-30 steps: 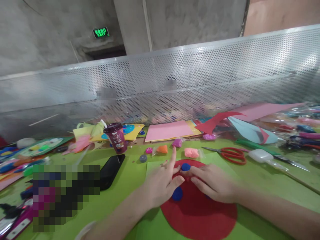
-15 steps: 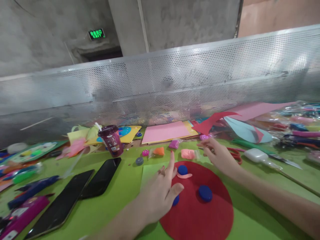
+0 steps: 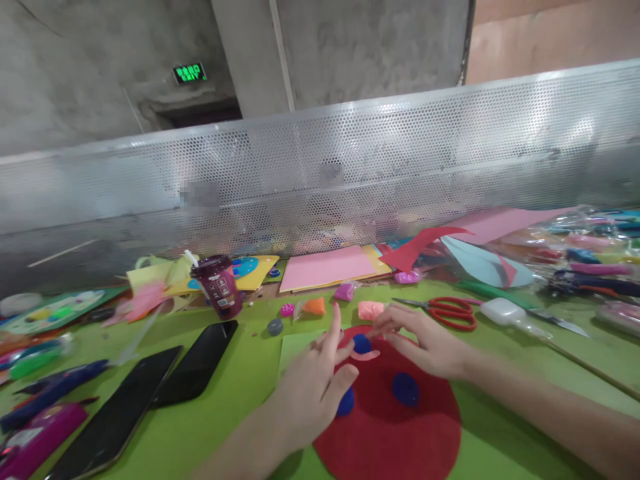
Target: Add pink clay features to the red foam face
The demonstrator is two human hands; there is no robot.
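Red disc (image 3: 400,427) (fingers (image 3: 387,328) at edge).

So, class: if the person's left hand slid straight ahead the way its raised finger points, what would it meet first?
The left hand points up and away across the red circle. Straight on, it would probably meet the orange clay lump first, then the pink paper; depth is hard to judge.
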